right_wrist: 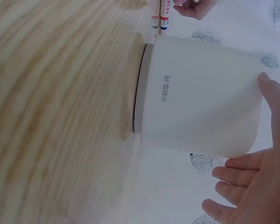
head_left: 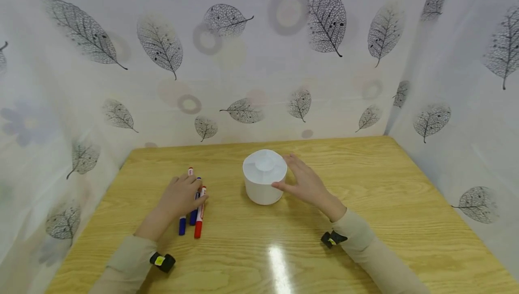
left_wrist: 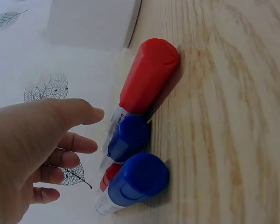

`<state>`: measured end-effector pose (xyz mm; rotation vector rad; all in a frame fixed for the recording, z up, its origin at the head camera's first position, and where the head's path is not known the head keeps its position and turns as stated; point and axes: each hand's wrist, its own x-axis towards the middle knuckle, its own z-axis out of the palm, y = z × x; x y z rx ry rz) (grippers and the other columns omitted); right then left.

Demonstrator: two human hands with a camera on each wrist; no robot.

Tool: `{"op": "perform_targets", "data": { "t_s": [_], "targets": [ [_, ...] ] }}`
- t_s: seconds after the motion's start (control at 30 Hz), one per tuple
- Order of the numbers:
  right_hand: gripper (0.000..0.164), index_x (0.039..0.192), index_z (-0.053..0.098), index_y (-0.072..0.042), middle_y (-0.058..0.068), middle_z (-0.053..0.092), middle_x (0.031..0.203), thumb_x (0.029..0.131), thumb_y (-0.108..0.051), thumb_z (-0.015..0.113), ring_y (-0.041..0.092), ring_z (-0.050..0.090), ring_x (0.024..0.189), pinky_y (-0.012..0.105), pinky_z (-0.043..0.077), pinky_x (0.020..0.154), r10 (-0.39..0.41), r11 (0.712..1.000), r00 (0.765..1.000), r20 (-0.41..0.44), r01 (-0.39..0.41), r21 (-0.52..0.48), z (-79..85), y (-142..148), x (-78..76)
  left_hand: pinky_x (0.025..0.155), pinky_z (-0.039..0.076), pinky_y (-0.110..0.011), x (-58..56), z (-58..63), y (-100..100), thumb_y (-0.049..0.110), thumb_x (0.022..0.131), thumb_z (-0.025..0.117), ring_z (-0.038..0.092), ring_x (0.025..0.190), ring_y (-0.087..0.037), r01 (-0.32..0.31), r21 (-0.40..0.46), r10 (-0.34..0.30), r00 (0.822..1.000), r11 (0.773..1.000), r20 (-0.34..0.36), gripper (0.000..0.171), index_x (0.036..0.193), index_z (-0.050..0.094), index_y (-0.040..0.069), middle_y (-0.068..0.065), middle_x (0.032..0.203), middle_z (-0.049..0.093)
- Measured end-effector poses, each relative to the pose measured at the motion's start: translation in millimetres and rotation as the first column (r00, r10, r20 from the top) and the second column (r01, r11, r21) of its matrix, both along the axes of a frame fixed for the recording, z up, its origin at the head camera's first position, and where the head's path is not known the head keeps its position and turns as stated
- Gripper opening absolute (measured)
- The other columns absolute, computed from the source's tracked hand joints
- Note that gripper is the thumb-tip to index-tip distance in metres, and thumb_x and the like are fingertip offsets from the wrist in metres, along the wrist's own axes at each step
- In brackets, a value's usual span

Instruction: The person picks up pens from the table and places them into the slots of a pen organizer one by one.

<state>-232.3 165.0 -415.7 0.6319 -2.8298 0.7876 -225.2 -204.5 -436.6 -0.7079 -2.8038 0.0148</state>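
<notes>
Table edges (head_left: 344, 141) lie beyond left grip (head_left: 178, 195), spread over markers (head_left: 200, 215), and right grip (head_left: 306, 184), spread against container (head_left: 261, 191).

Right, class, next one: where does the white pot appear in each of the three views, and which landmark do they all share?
Head: the white pot stands just below the picture's middle, beside the right hand.
Left wrist: the white pot is at the top, left of centre, sideways and cut off by the top edge.
Right wrist: the white pot is large, sideways, right of centre.
Shared landmark: the wooden table.
</notes>
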Motion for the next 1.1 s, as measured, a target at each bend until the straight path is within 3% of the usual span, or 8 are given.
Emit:
{"op": "perform_targets", "data": {
  "t_s": [0.2, 0.43, 0.8, 0.97, 1.1],
  "targets": [
    [0.086, 0.15, 0.036, -0.014, 0.013, 0.039, 0.154, 0.082, -0.056, 0.068, 0.033, 0.025, 0.148, 0.062, 0.029, 0.112, 0.009, 1.0, 1.0, -0.001, -0.009, 0.004, 1.9, -1, 1.5, 0.085, 0.046, -0.052, -4.0, 1.5, 2, 0.044, 0.087, 0.068, 0.06, 0.099, -0.033, -0.045, -0.039, 0.048, 0.995, 0.998, 0.086, 0.038, 0.095, 0.064, 0.008, -0.01, 0.097, 0.065],
    [0.087, 0.151, 0.035, -0.012, 0.013, 0.038, 0.155, 0.083, -0.054, 0.069, 0.034, 0.026, 0.148, 0.062, 0.029, 0.111, 0.014, 1.0, 1.0, -0.005, -0.014, 0.015, 2.2, 0, 3.5, 0.077, 0.043, -0.048, -1.6, 1.6, 8, 0.045, 0.087, 0.066, 0.053, 0.081, -0.025, -0.054, -0.049, 0.061, 0.987, 0.997, 0.147, 0.035, 0.077, 0.057, 0.013, -0.004, 0.083, 0.058],
    [0.088, 0.151, 0.035, -0.013, 0.012, 0.037, 0.155, 0.082, -0.057, 0.068, 0.034, 0.026, 0.148, 0.063, 0.029, 0.111, 0.013, 1.0, 1.0, -0.012, -0.013, 0.009, 1.7, 2, 7.1, 0.07, 0.041, -0.041, 4.1, 0.5, 21, 0.04, 0.086, 0.067, 0.047, 0.071, -0.019, -0.041, -0.026, 0.045, 0.986, 0.999, 0.162, 0.036, 0.065, 0.05, 0.017, 0.001, 0.072, 0.051],
    [0.088, 0.151, 0.035, -0.014, 0.012, 0.036, 0.156, 0.082, -0.06, 0.066, 0.034, 0.026, 0.148, 0.062, 0.03, 0.111, 0.01, 1.0, 1.0, -0.01, -0.01, 0.009, 0.2, 2, 10.4, 0.064, 0.035, -0.036, 7.4, 1.6, 23, 0.037, 0.085, 0.066, 0.046, 0.069, -0.018, -0.04, -0.005, 0.04, 0.984, 0.999, 0.171, 0.03, 0.068, 0.056, 0.015, 0.0, 0.072, 0.053],
    [0.09, 0.152, 0.033, -0.012, 0.013, 0.033, 0.157, 0.083, -0.06, 0.065, 0.034, 0.026, 0.148, 0.062, 0.03, 0.111, 0.006, 1.0, 1.0, -0.007, -0.006, 0.016, -0.6, 3, 12.8, 0.066, 0.037, -0.036, 9.9, 2.1, 26, 0.039, 0.085, 0.066, 0.047, 0.072, -0.018, -0.034, 0.016, 0.031, 0.99, 0.999, 0.135, 0.029, 0.07, 0.056, 0.016, 0.002, 0.075, 0.055]
  ]
}}
